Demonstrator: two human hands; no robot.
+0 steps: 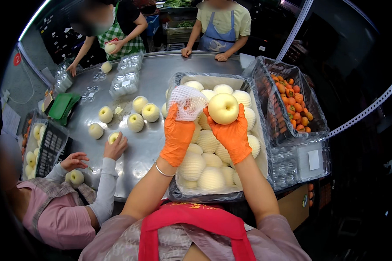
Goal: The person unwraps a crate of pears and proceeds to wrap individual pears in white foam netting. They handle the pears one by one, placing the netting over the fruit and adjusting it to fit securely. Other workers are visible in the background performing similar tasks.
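Both my hands wear orange gloves and are raised over a lined crate [263, 153] of pale yellow pears in foam nets. My left hand [180, 138] holds a white foam net [187, 102], which hangs loose and has no fruit in it. In my right hand [232, 137] rests a bare round yellow pear [223, 108], its hollow end facing up. The netted pears [207, 141] lie beneath and around both hands. Several more netted pears [135, 122] stand on the metal table to the left of the crate.
On the steel table [163, 70] are clear plastic clamshells [125, 81] and a green scale-like object [62, 106]. A crate of persimmons [294, 101] and clear trays [284, 166] stand at right. A co-worker's hand [116, 146] touches a pear at left; two people stand across the table.
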